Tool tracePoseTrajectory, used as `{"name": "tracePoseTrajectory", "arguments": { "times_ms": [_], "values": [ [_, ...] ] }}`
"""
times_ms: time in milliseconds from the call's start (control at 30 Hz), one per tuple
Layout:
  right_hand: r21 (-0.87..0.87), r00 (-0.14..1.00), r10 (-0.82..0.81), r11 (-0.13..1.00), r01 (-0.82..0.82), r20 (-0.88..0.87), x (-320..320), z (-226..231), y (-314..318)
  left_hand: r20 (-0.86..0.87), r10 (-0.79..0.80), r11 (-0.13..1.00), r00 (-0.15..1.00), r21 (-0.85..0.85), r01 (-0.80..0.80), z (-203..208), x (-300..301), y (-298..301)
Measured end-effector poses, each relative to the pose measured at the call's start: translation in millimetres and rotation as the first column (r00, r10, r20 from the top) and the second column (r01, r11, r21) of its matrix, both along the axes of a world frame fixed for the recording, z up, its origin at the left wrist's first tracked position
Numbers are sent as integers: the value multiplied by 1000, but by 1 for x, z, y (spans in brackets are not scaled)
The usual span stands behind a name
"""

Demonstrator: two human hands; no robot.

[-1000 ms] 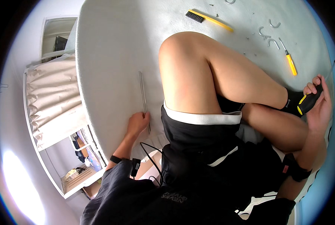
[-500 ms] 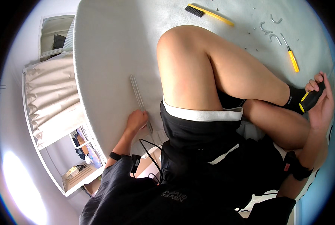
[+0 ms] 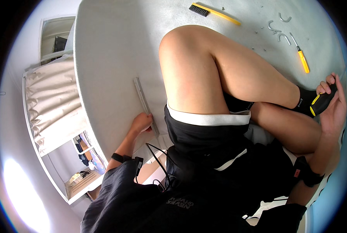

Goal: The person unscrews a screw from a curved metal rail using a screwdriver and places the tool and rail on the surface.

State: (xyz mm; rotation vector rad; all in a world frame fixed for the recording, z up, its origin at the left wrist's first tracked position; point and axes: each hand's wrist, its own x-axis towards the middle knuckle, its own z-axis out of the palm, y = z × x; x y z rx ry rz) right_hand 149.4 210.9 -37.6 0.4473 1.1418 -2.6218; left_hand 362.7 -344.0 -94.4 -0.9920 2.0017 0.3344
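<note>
My left hand point(image 3: 142, 122) is closed around a long, narrow metal rail point(image 3: 140, 93) beside my left thigh. The rail lies slantwise over the pale surface, its far end pointing away from me, and small holes show along its face. Over at the far right, my right hand point(image 3: 333, 106) grips a screwdriver point(image 3: 324, 101) by its thick black and yellow handle. Its thin shaft points up and away, past my fingers. Another screwdriver point(image 3: 303, 61) with a yellow handle lies farther off, near several curved metal hooks point(image 3: 284, 38).
A yellow brush point(image 3: 216, 13) with black bristles rests at the far side. Small screws are scattered around the hooks. My bent legs point(image 3: 196, 70) take up the middle. A black cable point(image 3: 158, 157) loops near my left forearm. Beyond the left edge hangs a beige curtain point(image 3: 53, 105).
The metal rail has rolled about its length in my left hand, so a different, flatter face with holes shows now. My right hand and its screwdriver are almost unchanged.
</note>
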Motion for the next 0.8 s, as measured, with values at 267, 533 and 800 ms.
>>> {"name": "tracePoseTrajectory", "arguments": {
  "times_ms": [267,533,800],
  "values": [
    [-3,1000,-9,1000,9,8,0,1,-4,-35,72,993,997,99,-68,0,6,-12],
    [-27,1000,-8,1000,9,29,0,3,-5,-76,-14,999,997,36,17,-2,23,-13],
    [-54,999,42,998,-40,30,-2,0,-4,55,-242,970,969,-19,243,42,19,9]
  ]
}}
